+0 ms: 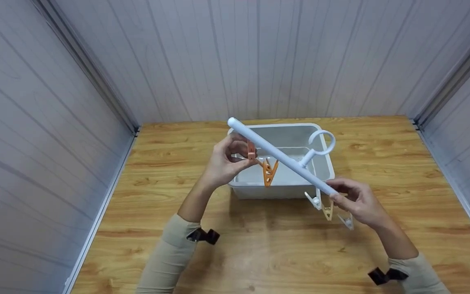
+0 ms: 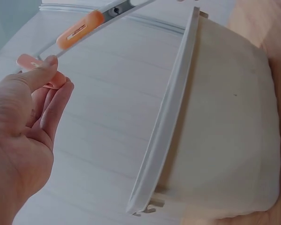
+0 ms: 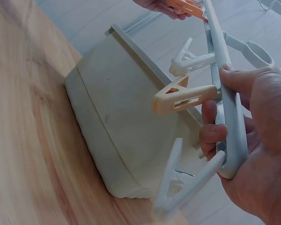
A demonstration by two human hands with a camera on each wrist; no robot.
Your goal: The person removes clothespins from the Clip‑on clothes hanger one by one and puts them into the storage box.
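A white clip hanger bar (image 1: 278, 155) with a round hook (image 1: 323, 141) is held slanted above a white plastic bin (image 1: 324, 163). My right hand (image 1: 355, 202) grips the bar's near end (image 3: 229, 117); white (image 1: 313, 200) and beige (image 1: 328, 211) clips dangle beside it. My left hand (image 1: 225, 161) pinches an orange clip (image 1: 251, 151) hanging near the bar's far end, seen as a pink-orange clip (image 2: 37, 65) between thumb and fingers. A second orange clip (image 1: 268, 172) hangs just right of it.
The bin stands on a wooden table (image 1: 169, 212) enclosed by grey panelled walls (image 1: 55, 102) at the left, back and right. Bare table lies in front of the bin. Black straps (image 1: 204, 235) sit on both beige sleeves.
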